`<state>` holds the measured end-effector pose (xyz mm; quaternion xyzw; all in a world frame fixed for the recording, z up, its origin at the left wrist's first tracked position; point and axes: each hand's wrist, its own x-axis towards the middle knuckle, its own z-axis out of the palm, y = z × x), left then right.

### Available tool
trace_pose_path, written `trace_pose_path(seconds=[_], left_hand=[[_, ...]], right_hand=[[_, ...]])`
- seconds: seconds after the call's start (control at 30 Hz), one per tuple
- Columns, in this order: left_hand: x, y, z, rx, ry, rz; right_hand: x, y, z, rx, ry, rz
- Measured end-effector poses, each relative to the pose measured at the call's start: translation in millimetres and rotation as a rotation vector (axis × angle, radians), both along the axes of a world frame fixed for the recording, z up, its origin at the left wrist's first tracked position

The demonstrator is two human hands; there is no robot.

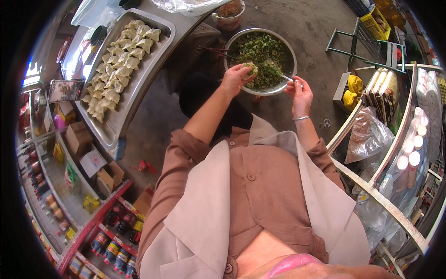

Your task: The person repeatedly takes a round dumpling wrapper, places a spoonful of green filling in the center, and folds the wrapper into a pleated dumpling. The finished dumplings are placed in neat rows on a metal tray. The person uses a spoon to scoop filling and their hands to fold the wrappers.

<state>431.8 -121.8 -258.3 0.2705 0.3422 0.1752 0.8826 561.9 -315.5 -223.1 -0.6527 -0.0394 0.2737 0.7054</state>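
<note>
My left hand [237,80] holds a dough wrapper topped with green filling [250,70] over the near left rim of a large metal bowl [295,66]. Chopped green filling [259,47] lies in the bowl. In my right hand [300,91] is the handle of a metal spoon [287,78], at the bowl's near right rim; its far end reaches into the filling. A pair of chopsticks [217,50] rests across the bowl's left rim. To the left, rows of folded dumplings [120,66] sit on a metal tray [139,101].
The tray stands on a table [181,22] with a plastic bag [191,5]. Beyond the bowl is a lined bucket [229,15] on the floor. A green metal stool frame [355,45] and loaded shelves [376,181] are at right; shelves with bottles [113,251] are at lower left.
</note>
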Motion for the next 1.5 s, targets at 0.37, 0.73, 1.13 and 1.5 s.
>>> trace_pose_path(seconds=[0.37, 0.73, 1.13, 1.5], left_hand=[[-7, 0, 5, -0.220, -0.172, -0.042], [-14, -8, -10, -0.047, -0.182, -0.190], [-13, -10, -12, -0.097, -0.119, -0.229], [-17, -11, -13, -0.038, -0.088, -0.236]], right_hand=[[-36, -11, -3, -0.615, -1.138, 0.474], [-18, 39, 16, -0.384, -0.560, 0.512], [-18, 52, 17, -0.412, -0.588, 0.542], [-25, 61, 18, -0.382, -0.688, 0.587]])
